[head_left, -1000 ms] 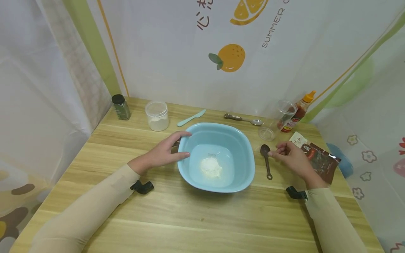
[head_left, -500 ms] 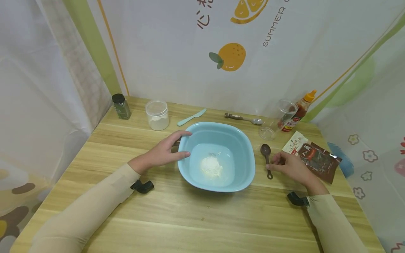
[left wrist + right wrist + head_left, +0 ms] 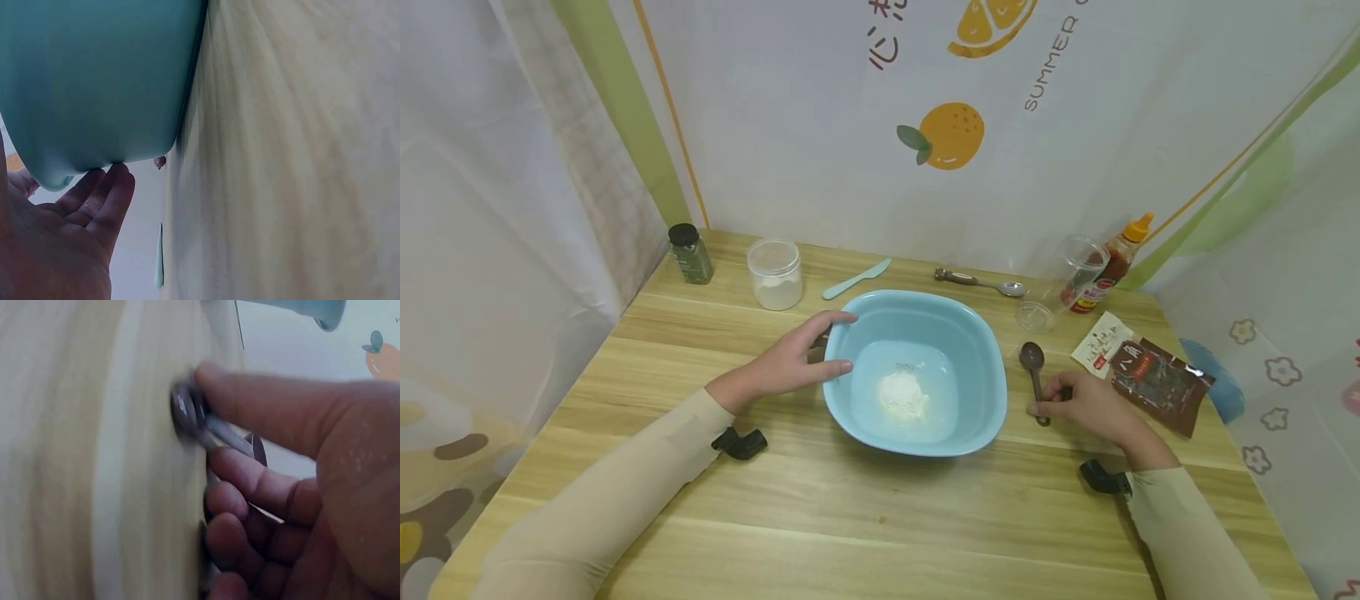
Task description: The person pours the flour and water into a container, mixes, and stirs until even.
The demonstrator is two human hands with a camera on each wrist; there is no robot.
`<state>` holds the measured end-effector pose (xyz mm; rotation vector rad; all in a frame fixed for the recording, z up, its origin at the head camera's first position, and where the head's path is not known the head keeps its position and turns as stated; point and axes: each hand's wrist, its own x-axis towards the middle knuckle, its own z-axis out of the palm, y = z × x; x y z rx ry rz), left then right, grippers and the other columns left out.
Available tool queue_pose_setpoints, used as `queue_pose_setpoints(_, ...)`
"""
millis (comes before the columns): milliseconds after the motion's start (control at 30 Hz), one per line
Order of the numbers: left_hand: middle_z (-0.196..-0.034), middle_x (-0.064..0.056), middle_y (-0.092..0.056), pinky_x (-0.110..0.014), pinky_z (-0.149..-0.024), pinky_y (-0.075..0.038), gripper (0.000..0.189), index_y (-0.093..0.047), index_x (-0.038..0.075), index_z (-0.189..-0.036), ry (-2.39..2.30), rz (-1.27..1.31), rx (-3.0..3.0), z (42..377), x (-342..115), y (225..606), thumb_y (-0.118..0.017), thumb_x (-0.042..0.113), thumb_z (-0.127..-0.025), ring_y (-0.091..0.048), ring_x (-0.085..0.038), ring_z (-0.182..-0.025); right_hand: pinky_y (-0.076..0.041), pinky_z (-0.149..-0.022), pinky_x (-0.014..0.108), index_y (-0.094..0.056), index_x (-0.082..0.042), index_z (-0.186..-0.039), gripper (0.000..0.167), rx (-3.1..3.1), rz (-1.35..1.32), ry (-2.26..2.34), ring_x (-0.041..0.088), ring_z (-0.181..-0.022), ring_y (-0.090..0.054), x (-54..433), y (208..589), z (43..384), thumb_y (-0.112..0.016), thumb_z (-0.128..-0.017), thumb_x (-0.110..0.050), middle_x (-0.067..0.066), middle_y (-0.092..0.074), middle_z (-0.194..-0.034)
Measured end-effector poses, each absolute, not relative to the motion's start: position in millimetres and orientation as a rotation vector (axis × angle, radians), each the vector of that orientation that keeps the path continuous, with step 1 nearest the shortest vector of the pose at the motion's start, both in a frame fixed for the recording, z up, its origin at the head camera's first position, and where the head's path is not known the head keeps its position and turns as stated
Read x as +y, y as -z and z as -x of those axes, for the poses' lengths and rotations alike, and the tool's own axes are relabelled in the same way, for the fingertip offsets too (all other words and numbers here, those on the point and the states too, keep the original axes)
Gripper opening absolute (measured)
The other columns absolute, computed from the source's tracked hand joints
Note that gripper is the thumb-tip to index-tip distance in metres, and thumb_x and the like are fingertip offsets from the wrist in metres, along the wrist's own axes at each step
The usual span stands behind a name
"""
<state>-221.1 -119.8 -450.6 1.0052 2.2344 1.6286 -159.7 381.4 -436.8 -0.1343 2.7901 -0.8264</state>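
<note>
A light blue basin [image 3: 917,450] with a mound of white powder [image 3: 902,395] in its bottom stands mid-table. My left hand [image 3: 790,354] holds its left side: thumb and index finger lie over the rim, and in the left wrist view the other fingers [image 3: 112,200] touch the outer wall. To the basin's right a brown measuring spoon [image 3: 1032,358] lies bowl-away on the table. My right hand [image 3: 1093,408] pinches its handle near the ringed end between thumb and index finger; the right wrist view shows that handle end [image 3: 185,409] blurred, other fingers curled.
Along the back stand a green-spice jar [image 3: 690,254], a tub of white powder [image 3: 775,275], a pale green spreader [image 3: 857,278], a metal spoon [image 3: 977,282], a clear cup [image 3: 1060,283] and a sauce bottle [image 3: 1112,262]. Brown spice packets [image 3: 1157,383] lie beyond my right hand.
My right hand has slid toward me along the measuring spoon, from beside its bowl to the handle's end. My left hand and the basin have stayed put.
</note>
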Motion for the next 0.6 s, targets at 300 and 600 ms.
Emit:
queue_pose_setpoints(300, -0.163, -0.027, -0.045, -0.039, -0.090, -0.069, 0.070, -0.042, -0.003, -0.162, -1.637, -1.011, 2.220, 220.4, -119.2, 450.4, -0.077, 0.011, -0.104, -0.065, -0.049, -0.134, -0.044, -0.064, 0.032, -0.075, -0.008, -0.094, 0.034, 2.828, 0.047, 0.804, 0.020, -0.077, -0.054, 377.6, 437.6, 157.7, -0.087, -0.099, -0.040, 0.002, -0.068, -0.086)
queue_pose_setpoints(600, -0.164, -0.028, -0.045, -0.040, -0.091, -0.069, 0.070, -0.042, -0.003, -0.162, -1.635, -1.013, 2.229, 220.7, -119.5, 451.3, -0.077, 0.011, -0.103, -0.064, -0.050, -0.135, -0.047, -0.065, 0.033, -0.078, -0.005, -0.098, 0.034, 2.887, -0.001, 0.840, 0.021, -0.077, -0.056, 380.6, 443.0, 159.8, -0.082, -0.103, -0.039, 0.002, -0.071, -0.086)
